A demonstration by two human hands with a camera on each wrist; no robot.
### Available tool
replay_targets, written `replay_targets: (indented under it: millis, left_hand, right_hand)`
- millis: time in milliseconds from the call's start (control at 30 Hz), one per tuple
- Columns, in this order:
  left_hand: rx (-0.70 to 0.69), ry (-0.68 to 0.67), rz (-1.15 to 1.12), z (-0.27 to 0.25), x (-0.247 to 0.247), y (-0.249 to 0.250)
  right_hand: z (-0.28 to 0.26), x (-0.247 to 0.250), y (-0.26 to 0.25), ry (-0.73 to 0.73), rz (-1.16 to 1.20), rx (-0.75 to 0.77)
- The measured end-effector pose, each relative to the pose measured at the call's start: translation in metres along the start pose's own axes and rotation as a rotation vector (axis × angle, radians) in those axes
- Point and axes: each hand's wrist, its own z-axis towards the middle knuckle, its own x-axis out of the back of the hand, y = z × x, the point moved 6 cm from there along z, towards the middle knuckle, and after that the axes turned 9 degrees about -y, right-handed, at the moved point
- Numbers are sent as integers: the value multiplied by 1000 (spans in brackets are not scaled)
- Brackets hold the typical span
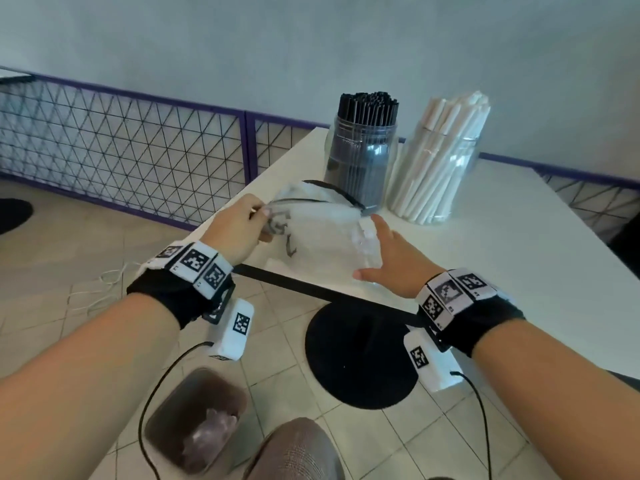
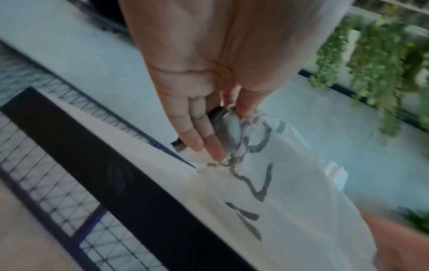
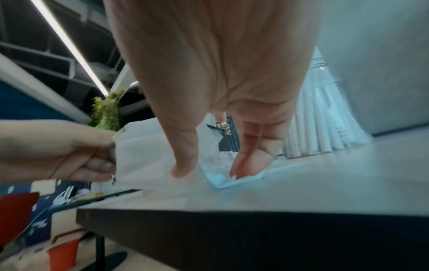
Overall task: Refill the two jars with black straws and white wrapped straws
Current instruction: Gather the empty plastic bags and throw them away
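Note:
A clear jar packed with black straws [image 1: 363,147] stands at the back of the white table [image 1: 502,258]. Right beside it is a clear jar of white wrapped straws [image 1: 440,161], seen again as the white straws [image 3: 325,132]. In front of them lies a white bag with black handles [image 1: 318,233]. My left hand [image 1: 242,226] pinches the bag's left edge near a handle; thumb and fingers grip the bunched fabric of the bag [image 2: 232,126]. My right hand [image 1: 384,258] rests with straight fingers on crinkled clear plastic wrapping [image 1: 367,247] at the bag's right side.
A purple-framed wire mesh fence [image 1: 138,157] runs behind and left of the table. The round black table base [image 1: 360,355] stands on the tiled floor. A brown bin with crumpled wrapping [image 1: 197,420] sits on the floor below my left arm, next to my knee [image 1: 294,452].

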Motion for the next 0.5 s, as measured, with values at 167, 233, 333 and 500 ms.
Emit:
replay_targets:
  millis: [167, 233, 333, 500]
  left_hand:
    - [78, 190, -508, 0, 27, -5]
    - [152, 245, -528, 0, 39, -17]
    - [280, 249, -43, -6, 48, -18]
    - [-100, 276, 204, -41, 18, 75]
  right_hand:
    - [-8, -2, 24, -66, -24, -124]
    - [-12, -3, 34, -56, -52, -152]
    - [-18, 1, 41, 12, -108, -143]
    - [-33, 9, 33, 230, -146, -26]
